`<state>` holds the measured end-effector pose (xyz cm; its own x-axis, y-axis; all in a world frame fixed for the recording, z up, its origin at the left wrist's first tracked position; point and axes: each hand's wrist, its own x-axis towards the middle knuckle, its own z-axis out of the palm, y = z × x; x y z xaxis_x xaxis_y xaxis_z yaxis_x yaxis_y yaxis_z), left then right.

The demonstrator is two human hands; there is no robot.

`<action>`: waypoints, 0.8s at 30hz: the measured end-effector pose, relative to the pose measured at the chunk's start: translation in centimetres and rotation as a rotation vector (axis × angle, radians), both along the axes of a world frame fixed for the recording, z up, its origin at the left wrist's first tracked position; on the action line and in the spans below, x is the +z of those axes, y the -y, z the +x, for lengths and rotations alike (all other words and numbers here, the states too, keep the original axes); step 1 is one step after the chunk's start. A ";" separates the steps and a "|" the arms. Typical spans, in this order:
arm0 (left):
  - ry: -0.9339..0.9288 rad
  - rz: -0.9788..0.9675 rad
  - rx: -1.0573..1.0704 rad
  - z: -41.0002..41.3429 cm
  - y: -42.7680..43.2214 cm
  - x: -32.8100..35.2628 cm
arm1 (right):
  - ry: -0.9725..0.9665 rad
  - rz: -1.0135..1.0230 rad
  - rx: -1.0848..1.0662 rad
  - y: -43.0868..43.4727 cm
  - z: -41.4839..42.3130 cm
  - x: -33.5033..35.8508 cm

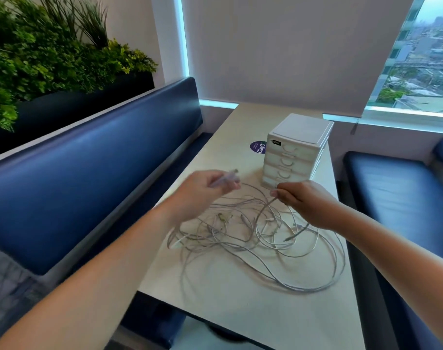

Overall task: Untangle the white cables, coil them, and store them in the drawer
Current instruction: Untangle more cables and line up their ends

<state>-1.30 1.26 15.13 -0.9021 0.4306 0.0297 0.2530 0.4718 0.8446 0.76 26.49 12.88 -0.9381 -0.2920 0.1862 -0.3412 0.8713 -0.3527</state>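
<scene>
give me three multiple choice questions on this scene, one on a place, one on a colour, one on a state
1. Where is the drawer unit?
A) on the table, beyond the cables
B) on the windowsill
C) on the floor

2. What colour is the bench?
A) red
B) blue
C) green

3. How are the cables?
A) neatly coiled
B) tangled loose on the table
C) put away in a drawer

Answers:
1 A, it stands on the tabletop behind the heap.
2 B, its padding is dark blue.
3 B, the loops cross each other in a loose heap.
</scene>
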 end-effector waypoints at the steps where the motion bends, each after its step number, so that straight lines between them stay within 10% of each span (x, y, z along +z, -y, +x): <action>1: 0.062 0.021 -0.062 0.6 -1.3 -0.2 | -0.016 -0.021 0.010 0.5 0.1 0.3; 20: -0.040 -0.149 0.006 -1.9 0.2 0.3 | -0.162 0.315 0.051 -2.7 1.4 -4.7; 24: 0.014 -0.123 -0.004 -2.2 0.5 0.2 | 0.001 0.039 -0.082 -3.3 0.8 -4.7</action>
